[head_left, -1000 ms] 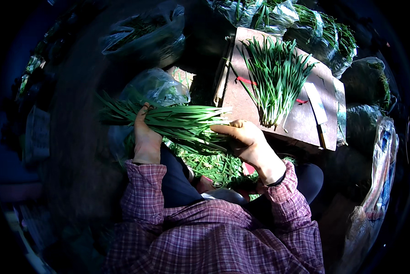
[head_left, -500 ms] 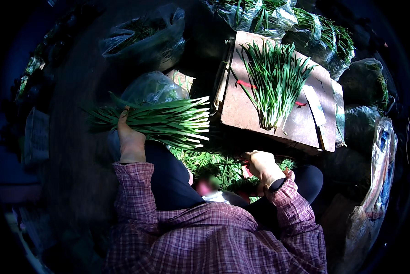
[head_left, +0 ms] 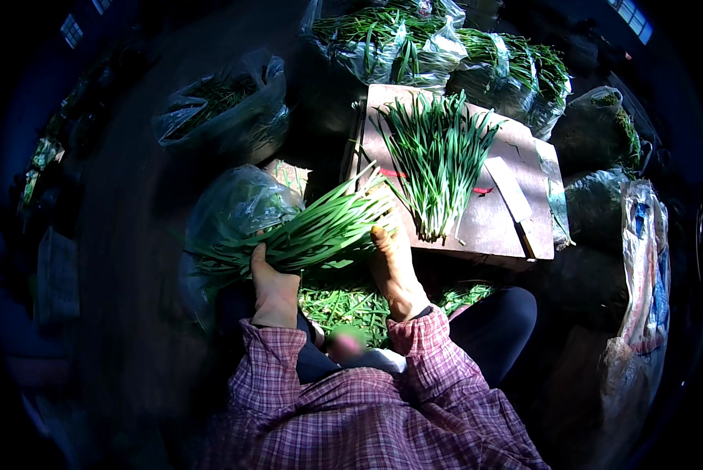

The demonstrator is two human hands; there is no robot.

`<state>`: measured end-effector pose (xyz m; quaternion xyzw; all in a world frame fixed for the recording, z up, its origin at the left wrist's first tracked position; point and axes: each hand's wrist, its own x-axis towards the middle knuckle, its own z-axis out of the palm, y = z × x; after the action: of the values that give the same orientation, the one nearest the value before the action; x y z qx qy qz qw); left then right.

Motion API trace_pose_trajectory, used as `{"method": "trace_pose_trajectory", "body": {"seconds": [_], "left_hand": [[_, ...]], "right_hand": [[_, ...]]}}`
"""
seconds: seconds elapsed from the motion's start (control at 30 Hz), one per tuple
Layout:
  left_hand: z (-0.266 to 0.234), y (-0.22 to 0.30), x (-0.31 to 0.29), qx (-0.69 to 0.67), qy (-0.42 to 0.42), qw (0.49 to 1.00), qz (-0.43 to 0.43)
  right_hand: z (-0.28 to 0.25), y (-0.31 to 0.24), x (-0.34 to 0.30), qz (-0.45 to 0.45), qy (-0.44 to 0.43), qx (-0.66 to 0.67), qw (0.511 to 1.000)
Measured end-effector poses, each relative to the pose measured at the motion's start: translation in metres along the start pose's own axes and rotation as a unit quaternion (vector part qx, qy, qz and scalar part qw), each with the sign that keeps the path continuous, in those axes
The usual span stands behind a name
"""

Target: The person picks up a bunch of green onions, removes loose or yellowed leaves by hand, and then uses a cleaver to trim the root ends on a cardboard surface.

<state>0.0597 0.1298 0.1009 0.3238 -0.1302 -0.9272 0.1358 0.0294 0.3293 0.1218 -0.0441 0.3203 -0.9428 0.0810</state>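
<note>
A thick bunch of garlic chives (head_left: 320,227) lies slantwise across my two hands, pale stem ends up to the right. My left hand (head_left: 274,293) is closed round its leafy part, the thumb on top. At the stem end my right hand (head_left: 395,270) grips the bunch, its fingers partly hidden behind the stalks. Beyond them stands a pinkish board (head_left: 516,145) with a second spread of garlic chives (head_left: 437,164), stem ends toward me. A red tie (head_left: 483,190) runs beneath that pile. To its right rests a knife (head_left: 509,189) with a broad blade and dark handle.
Clear plastic bags of greens (head_left: 402,51) stand behind the board, with another bag (head_left: 226,102) at the far left. A rounded plastic bag (head_left: 242,204) sits beside my left hand. Green trimmings (head_left: 347,313) cover the ground between my legs. A crumpled sack (head_left: 641,266) stands at the right.
My right hand has risen from near my knee and now grips the stem end of the bunch. The left hand and bunch have moved right in view, and the bunch has tilted upward.
</note>
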Motion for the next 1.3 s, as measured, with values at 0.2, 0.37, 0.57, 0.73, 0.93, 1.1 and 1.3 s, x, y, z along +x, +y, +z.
{"method": "trace_pose_trajectory", "body": {"seconds": [0.2,0.37,0.57,0.73,0.93,1.1,1.3], "left_hand": [[-0.022,-0.035,-0.001,-0.012,0.012,0.997,-0.079],[-0.030,-0.059,0.007,-0.012,-0.015,0.990,-0.141],[-0.015,-0.078,-0.024,-0.015,-0.021,0.984,-0.176],[-0.013,-0.080,-0.027,-0.001,0.023,0.986,-0.164],[-0.026,-0.078,-0.031,-0.043,-0.029,0.980,-0.193],[-0.058,-0.065,-0.073,0.191,-0.239,0.887,-0.346],[-0.068,-0.041,-0.098,0.578,-0.410,0.608,-0.358]], "right_hand": [[0.013,-0.045,0.011,0.021,0.010,0.000,1.000],[0.022,-0.071,0.011,0.022,-0.010,-0.046,0.999],[0.015,-0.083,0.013,0.057,-0.072,-0.057,0.994],[0.028,-0.082,0.011,0.036,-0.068,-0.047,0.996],[0.025,-0.068,0.020,0.029,-0.037,-0.041,0.998],[0.038,-0.085,0.032,0.010,-0.043,-0.094,0.995],[0.070,-0.078,0.041,-0.056,0.014,-0.247,0.967]]}}
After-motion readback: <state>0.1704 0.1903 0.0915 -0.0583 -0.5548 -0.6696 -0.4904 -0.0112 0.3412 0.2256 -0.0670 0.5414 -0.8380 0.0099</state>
